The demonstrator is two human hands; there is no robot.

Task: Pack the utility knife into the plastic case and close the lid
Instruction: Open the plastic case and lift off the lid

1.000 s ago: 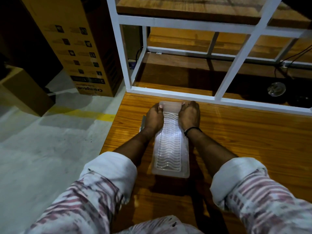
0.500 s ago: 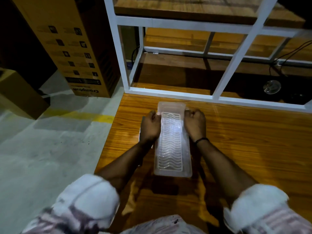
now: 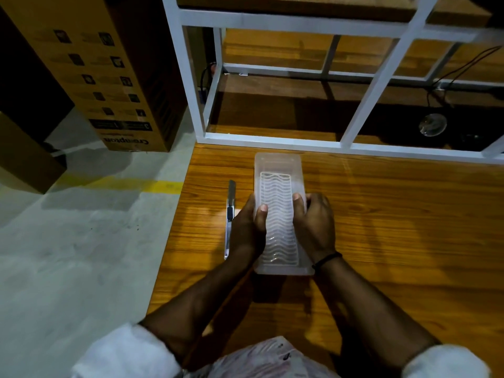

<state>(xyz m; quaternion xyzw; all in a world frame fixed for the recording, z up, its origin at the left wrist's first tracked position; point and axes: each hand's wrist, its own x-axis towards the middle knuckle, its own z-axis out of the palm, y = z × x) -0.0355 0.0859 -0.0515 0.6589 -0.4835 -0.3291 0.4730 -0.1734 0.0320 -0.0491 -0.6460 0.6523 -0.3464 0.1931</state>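
While lidded, plastic case (image 3: 278,186) lies lengthwise on wooden table (image 3: 395,227).
Left hand (image 3: 246,230) and right hand (image 3: 316,225) clasp case's long sides, thumbs pressing its ribbed lid (image 3: 278,211); utility knife (image 3: 229,219) lies outside, just left of case.

plastic case (image 3: 278,214): contents unclear | utility knife (image 3: 229,222): partly behind left hand (image 3: 246,230) | sleeves: blurred, cropped

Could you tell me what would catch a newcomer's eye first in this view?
The clear plastic case lies mid-table, lid on, with the left hand and right hand gripping its long sides. Left of it, the utility knife lies unpacked near the table edge.
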